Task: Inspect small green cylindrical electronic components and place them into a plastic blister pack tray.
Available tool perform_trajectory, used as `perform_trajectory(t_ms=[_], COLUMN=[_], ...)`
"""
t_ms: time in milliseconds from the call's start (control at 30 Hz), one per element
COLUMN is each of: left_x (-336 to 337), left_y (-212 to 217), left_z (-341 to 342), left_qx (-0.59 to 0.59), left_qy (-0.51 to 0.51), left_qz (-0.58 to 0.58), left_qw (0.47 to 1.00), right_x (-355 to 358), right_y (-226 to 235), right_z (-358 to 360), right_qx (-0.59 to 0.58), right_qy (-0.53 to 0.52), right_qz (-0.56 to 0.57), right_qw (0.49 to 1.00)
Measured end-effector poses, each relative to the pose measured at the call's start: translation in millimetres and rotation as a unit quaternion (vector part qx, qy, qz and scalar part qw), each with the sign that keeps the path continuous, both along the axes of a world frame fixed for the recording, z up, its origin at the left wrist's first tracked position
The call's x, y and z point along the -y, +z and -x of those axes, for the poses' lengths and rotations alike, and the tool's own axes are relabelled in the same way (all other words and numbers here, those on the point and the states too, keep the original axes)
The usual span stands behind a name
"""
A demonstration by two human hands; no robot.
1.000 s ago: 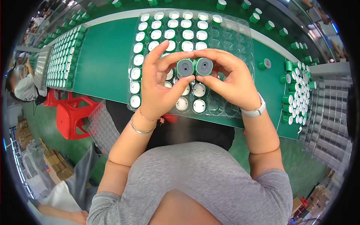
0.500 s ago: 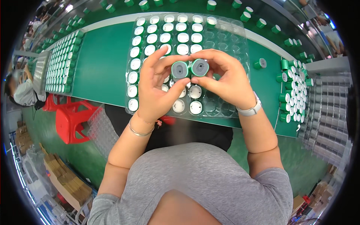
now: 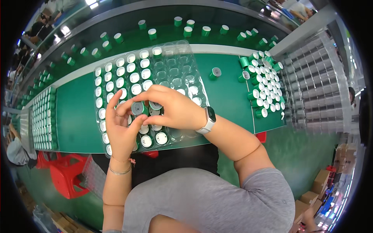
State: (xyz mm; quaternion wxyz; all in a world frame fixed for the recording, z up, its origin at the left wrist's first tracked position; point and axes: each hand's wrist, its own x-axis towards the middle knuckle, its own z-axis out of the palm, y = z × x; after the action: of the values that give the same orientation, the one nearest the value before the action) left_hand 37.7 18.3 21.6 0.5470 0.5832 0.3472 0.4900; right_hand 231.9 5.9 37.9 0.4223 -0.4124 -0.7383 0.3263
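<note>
Over a clear plastic tray (image 3: pixel 185 70), my left hand (image 3: pixel 122 132) pinches a green cylinder (image 3: pixel 137 108) between thumb and fingers, its grey end facing up. Close beside it, my right hand (image 3: pixel 175 108) grips a second green cylinder (image 3: pixel 155 105), whose grey end is partly covered by my fingers. Whether the two cylinders touch is hard to see. Rows of white-topped green cylinders (image 3: pixel 134 77) fill the tray's left part, and most pockets on its right hold nothing. My hands hide some of the middle rows.
One grey-ended cylinder (image 3: pixel 215 73) stands right of the tray. Beyond it cluster many white-topped cylinders (image 3: pixel 268 83), beside stacked clear trays (image 3: pixel 316 81). Another filled tray (image 3: pixel 43 116) lies far left, near a red stool (image 3: pixel 66 178). More cylinders (image 3: pixel 152 34) stand along the back strip.
The view has swung to the right, so the tray and table appear further left. Both hands still hold their cylinders, and my right fingers now cover more of the right one.
</note>
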Motion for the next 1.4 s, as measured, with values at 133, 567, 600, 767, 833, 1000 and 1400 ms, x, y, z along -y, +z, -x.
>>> perform_trajectory(t_ms=[133, 567, 600, 767, 833, 1000, 1400], left_x=[-1, 5, 7, 9, 8, 8, 8], left_y=[5, -4, -4, -4, -4, -4, -7], left_z=[0, 19, 21, 25, 26, 26, 26], left_qx=[0.047, -0.061, -0.059, -0.186, -0.194, -0.195, -0.176], left_qy=[-0.03, -0.06, -0.063, -0.04, -0.044, -0.048, -0.038], left_qz=[0.075, -0.03, -0.029, -0.124, -0.126, -0.139, -0.113], left_qw=[0.996, 0.996, 0.996, 0.974, 0.972, 0.97, 0.977], right_x=[-2, 19, 21, 47, 59, 71, 74], right_y=[3, 26, 22, -8, -20, -38, -47], right_z=[-3, -94, -105, -131, -131, -127, -117], right_qx=[-0.008, 0.018, 0.046, -0.097, -0.134, 0.007, 0.179], right_qy=[0.022, -0.301, -0.373, -0.425, -0.435, -0.457, -0.395], right_qz=[0.009, -0.009, -0.04, 0.03, 0.074, 0.033, 0.005], right_qw=[1.0, 0.953, 0.926, 0.9, 0.887, 0.889, 0.901])
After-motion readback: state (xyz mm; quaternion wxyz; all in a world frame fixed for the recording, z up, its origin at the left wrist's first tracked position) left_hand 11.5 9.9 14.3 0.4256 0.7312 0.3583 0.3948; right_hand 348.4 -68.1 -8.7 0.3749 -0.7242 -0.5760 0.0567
